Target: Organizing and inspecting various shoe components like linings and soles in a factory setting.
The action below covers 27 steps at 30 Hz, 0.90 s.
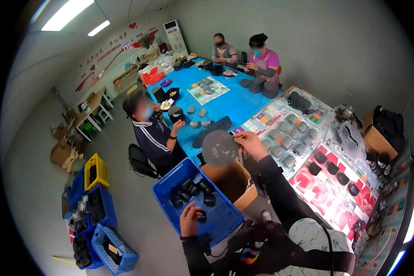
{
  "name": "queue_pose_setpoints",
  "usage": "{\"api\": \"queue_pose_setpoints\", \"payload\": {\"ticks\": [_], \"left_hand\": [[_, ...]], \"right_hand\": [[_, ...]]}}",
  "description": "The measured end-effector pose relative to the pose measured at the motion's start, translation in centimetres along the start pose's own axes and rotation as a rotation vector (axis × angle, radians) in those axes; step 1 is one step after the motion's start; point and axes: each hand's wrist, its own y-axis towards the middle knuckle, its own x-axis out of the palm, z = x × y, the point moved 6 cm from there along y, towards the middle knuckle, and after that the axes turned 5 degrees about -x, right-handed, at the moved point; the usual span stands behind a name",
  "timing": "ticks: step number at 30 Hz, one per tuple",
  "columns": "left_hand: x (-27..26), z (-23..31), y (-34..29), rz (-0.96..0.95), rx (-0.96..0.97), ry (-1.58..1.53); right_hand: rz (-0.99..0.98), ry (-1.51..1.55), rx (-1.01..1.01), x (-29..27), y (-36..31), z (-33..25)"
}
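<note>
Closest to us, our left hand (190,220) reaches down into the blue slatted plastic crate (225,221), wrist bent and fingers curled about a small black moulded piece (202,215) at the crate's near end. More black pieces lie heaped toward its far corner. Our right arm, in a black sleeve, stretches forward and up; our right hand (249,140) pinches the edge of a round dark grey fabric disc (220,148), holding it flat-faced above the open brown cardboard box (232,181) beside the crate. Beyond, the long blue-covered worktop (244,103) carries grey moulded cups.
</note>
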Motion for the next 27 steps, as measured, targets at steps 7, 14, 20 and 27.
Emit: {"api": "queue_pose_setpoints", "payload": {"ticks": [7,14,20,27], "left_hand": [[3.3,1.0,1.4,-0.007,-0.047,0.065],[7.7,1.5,2.9,-0.06,-0.075,0.134],[6.4,-0.7,2.6,0.003,-0.069,0.13],[2.9,-2.2,-0.1,0.147,-0.113,0.032]], "right_hand": [[-0.375,-0.153,-0.068,1.8,0.6,-3.1],[-0.262,-0.01,0.042,1.2,5.7,1.1],[0.077,0.274,0.055,-1.9,9.8,4.1],[-0.041,0.138,0.069,-2.3,11.4,4.3]]}}
